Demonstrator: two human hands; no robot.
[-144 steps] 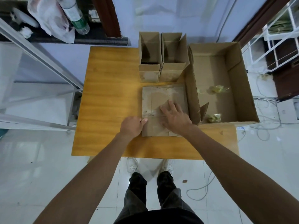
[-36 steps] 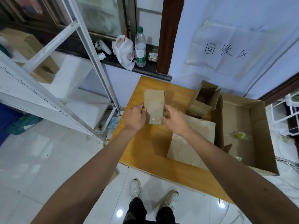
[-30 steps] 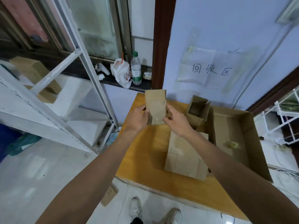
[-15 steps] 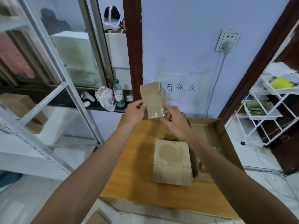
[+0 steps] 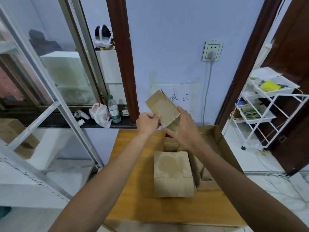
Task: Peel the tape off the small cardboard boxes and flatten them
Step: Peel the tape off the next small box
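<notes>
I hold a small cardboard box [image 5: 161,108] up in the air above the far edge of the wooden table [image 5: 138,190], its taped face tilted toward me. My left hand [image 5: 147,123] grips its lower left edge with curled fingers. My right hand [image 5: 183,126] holds its lower right corner, fingers wrapped around the side and bottom. A flattened cardboard box [image 5: 173,174] lies on the table in front of me. Another small box [image 5: 170,144] stands behind it, mostly hidden by my right hand.
A large open cardboard box [image 5: 222,148] sits on the table's right side. A windowsill holds a water bottle [image 5: 114,109] and a plastic bag [image 5: 99,114]. A white wire rack [image 5: 267,108] stands at the right, a metal shelf frame [image 5: 50,114] at the left.
Since the earliest frame both hands left the flattened box and picked up a small box. In the last half second the box has tilted, its top leaning left, and the view rose.
</notes>
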